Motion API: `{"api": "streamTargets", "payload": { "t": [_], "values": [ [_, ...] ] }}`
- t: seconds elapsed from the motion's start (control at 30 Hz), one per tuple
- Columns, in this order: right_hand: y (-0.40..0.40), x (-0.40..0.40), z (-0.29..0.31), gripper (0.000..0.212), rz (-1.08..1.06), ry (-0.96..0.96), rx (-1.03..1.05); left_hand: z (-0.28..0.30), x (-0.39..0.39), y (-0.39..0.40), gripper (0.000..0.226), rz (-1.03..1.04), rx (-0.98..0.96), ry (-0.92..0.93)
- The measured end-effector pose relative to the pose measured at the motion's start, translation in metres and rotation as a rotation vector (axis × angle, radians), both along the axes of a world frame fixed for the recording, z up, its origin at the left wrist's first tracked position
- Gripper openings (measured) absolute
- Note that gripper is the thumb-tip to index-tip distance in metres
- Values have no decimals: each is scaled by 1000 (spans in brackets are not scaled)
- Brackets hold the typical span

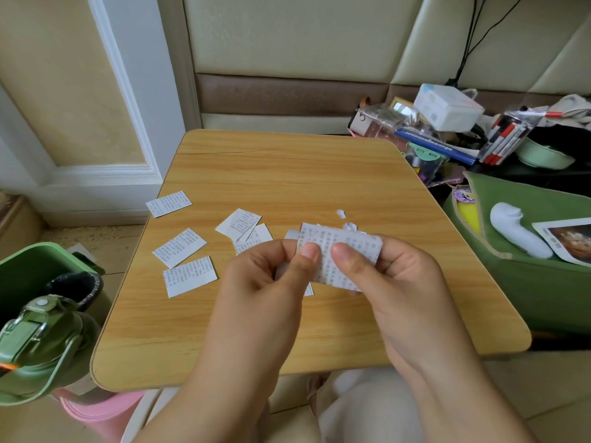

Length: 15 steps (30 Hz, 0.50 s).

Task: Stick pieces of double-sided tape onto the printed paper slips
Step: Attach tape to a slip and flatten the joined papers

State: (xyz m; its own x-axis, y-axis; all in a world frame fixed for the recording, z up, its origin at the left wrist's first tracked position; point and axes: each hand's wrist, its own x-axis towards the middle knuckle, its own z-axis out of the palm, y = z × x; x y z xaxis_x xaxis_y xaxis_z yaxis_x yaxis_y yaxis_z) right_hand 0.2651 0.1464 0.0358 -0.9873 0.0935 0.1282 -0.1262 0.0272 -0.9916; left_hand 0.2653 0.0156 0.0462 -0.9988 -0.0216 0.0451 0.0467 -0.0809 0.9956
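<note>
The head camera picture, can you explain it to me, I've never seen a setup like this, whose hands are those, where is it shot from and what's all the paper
There is no machine here. A person wears a wide-angle camera on the head, so the one picture looks forward and down at their own two bare hands over a small wooden table.

The left hand and the right hand together pinch a printed paper slip just above the table, thumbs on its printed face. Whether tape is already on it cannot be seen.

More printed slips lie loose on the table: three spread out to the left and an overlapping few near the middle. Two tiny white scraps lie beyond the hands.

Beside the table are a green bottle at lower left and a green pouch at right.
</note>
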Motion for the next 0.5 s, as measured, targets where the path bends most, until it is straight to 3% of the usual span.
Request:
{"api": "streamTargets", "payload": {
  "t": [0.5],
  "values": [
    [-3,-1,8,31,-60,53,201,-3,-1,-1,34,50,-47,-3]
  ]
}}
